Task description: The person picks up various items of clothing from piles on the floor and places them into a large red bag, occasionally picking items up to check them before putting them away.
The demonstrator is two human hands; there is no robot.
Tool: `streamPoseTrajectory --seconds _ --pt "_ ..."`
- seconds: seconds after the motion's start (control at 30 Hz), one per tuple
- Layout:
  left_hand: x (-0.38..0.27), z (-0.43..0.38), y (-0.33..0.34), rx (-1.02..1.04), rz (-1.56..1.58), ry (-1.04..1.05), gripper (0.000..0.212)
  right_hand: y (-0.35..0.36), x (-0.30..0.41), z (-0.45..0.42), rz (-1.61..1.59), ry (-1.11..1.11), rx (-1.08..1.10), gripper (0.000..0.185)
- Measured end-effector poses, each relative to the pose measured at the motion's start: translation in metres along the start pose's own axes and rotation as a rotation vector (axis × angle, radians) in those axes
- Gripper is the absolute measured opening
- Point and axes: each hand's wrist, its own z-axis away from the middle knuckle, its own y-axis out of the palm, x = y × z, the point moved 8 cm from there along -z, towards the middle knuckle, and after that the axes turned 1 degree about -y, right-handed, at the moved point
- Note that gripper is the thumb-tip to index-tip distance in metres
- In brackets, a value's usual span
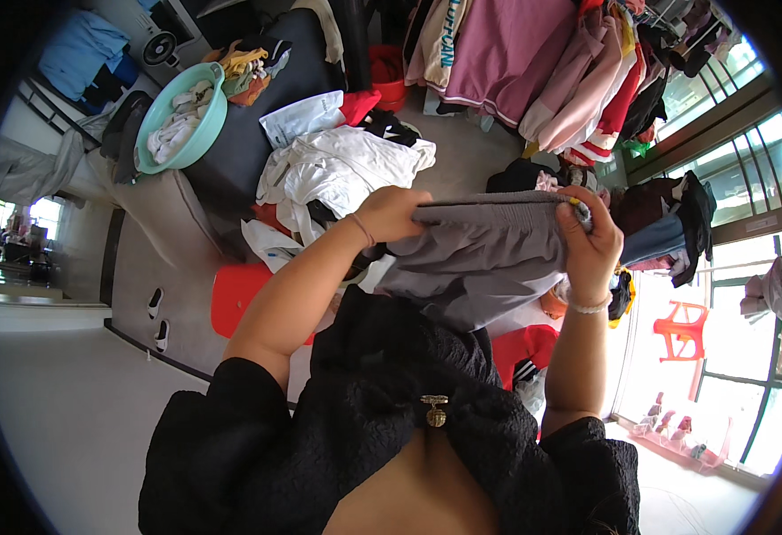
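Note:
A grey garment with a gathered elastic waistband [484,247] is stretched between my two hands, its fabric hanging in folds towards my body. My left hand [394,214] grips one end of the waistband, its fingers curled over the edge. At the other end, my right hand [588,234] is closed on the band, thumb on top, beside a small yellow and grey patch. Beyond my left hand lies a heap of white clothes [337,167]. Which kind of garment the grey one is, I cannot tell for sure.
A mint-green plastic basin [213,124] with white clothes and a folded pile [247,70] rest on a dark surface at the upper left. Pink and red garments [498,60] hang at the upper right. A red stool [234,294] stands near my left forearm, a red bucket [387,80] farther off.

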Motion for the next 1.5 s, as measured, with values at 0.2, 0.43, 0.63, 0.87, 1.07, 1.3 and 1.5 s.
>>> streamPoseTrajectory --seconds 0.2,0.43,0.63,0.87,1.07,1.3,1.5 --pt "-0.021 -0.031 -0.05 -0.338 -0.205 -0.065 0.025 -0.044 -0.073 -0.008 0.209 0.055 -0.048 0.021" --pt "-0.109 -0.107 -0.121 -0.502 -0.334 0.265 0.025 -0.116 -0.089 -0.06 0.299 0.143 -0.205 0.031" --pt "-0.102 -0.164 -0.161 -0.49 -0.019 0.242 0.024 -0.102 -0.04 -0.095 0.581 -0.265 0.055 0.057" --pt "-0.116 -0.192 -0.192 -0.54 -0.033 0.316 0.03 -0.097 0.005 -0.132 1.107 -0.465 0.048 0.023" --pt "-0.137 -0.195 -0.202 -0.495 0.147 0.321 0.03 -0.131 0.011 -0.168 1.013 -0.148 -0.161 0.028" --pt "-0.178 -0.167 -0.102 0.236 1.208 -0.055 0.031 -0.05 0.006 -0.15 -0.502 0.342 -0.007 0.056" --pt "-0.201 -0.139 -0.122 -0.038 0.754 0.53 0.052 -0.019 0.075 -0.121 -0.491 0.283 0.002 0.042"
